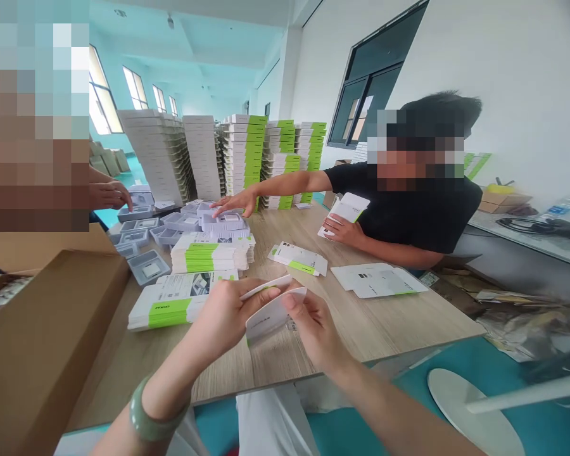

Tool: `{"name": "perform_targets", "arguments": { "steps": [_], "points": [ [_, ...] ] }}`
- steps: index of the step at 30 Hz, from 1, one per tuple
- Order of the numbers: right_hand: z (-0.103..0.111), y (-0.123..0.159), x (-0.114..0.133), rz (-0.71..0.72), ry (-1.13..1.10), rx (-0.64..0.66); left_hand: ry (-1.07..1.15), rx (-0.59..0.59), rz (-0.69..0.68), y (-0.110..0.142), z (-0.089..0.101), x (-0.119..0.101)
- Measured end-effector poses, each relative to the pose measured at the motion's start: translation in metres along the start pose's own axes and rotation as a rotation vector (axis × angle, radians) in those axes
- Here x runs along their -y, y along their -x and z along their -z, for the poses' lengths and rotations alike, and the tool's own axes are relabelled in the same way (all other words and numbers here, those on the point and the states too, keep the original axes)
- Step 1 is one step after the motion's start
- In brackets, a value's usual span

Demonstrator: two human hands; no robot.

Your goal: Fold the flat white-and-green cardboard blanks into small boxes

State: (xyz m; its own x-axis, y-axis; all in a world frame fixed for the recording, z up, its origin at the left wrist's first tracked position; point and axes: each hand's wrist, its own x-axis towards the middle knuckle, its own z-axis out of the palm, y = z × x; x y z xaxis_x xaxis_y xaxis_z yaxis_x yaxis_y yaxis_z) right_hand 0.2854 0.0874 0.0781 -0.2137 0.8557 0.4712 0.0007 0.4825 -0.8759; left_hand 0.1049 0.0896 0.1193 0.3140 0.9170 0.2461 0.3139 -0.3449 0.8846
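Note:
Between my two hands, above the table's near edge, is a white cardboard box (268, 322) with its flaps standing up. My left hand (232, 310) grips it from the left, thumb inside between two panels. My right hand (316, 326) pinches the right end, its thumb pressed on the white panel. Just left of my left hand lies a stack of flattened white and green boxes (168, 311), with a second stack (211, 258) behind it. A partly folded box (299, 258) lies beyond my hands, and a flat one (380, 280) rests to the right.
A co-worker (408, 209) across the table holds a white box (344, 215) and reaches over pale plastic trays (225, 223). Another person's hand (111, 193) is at the left trays. Tall stacks of boxes (244, 158) stand behind. A large brown carton (61, 342) sits at the left.

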Motion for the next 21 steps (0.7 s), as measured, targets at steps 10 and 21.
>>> {"name": "perform_targets", "arguments": {
  "steps": [10, 21],
  "points": [
    [-0.060, 0.012, 0.000, -0.266, -0.397, -0.437, 0.335, -0.708, -0.330, 0.052, -0.056, 0.054],
    [-0.072, 0.007, 0.017, -0.325, -0.421, -0.543, -0.115, -0.816, -0.517, 0.047, -0.069, 0.069]
  ]
}}
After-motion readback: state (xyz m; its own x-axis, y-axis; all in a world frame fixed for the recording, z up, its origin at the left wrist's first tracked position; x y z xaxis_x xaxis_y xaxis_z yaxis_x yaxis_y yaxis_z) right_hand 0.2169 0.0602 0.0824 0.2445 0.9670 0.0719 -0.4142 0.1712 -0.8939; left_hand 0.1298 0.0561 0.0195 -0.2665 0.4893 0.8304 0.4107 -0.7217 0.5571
